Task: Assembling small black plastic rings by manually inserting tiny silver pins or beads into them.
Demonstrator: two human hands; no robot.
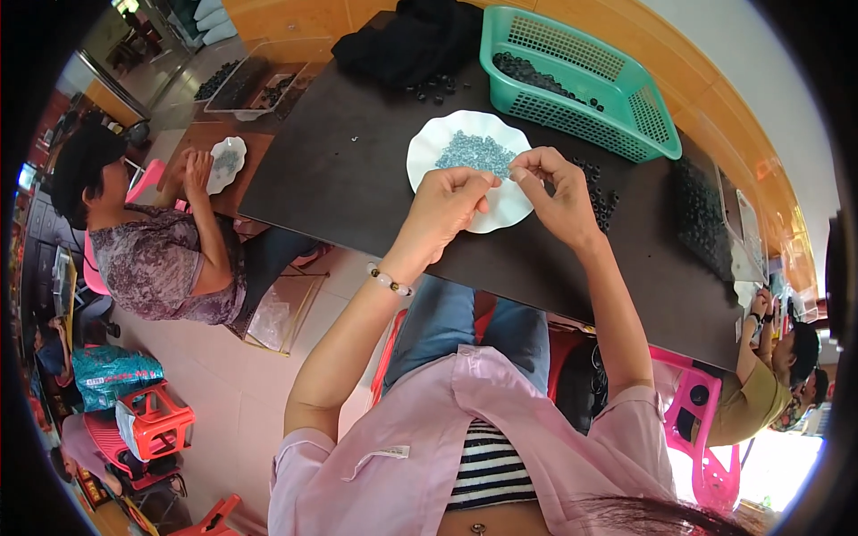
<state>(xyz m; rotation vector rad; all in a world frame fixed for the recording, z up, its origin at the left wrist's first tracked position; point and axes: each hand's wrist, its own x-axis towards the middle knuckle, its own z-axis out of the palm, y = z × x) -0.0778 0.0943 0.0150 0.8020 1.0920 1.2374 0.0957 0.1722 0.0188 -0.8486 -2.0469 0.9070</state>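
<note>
A white plate with a wavy rim [424, 147] lies on the dark table, with a heap of small, clear pale-blue pieces [474, 150] on it. Over its near edge is my left hand [451, 204], thumb and forefinger pinched together. My right hand [559, 189] is over the plate's right side, its thumb and forefinger also closed in a pinch. The fingertips of both hands are a short way apart. Whatever sits in either pinch is too small to make out. Close to my right hand, small black ring-like parts [604, 204] lie loose on the table.
A green perforated basket [581, 121] at the back holds black parts. Black cloth [407, 40] lies far left of it. At right stands a clear bin of black parts [702, 214]. A person [170, 241] works over another white plate [214, 181] at left; others sit at right.
</note>
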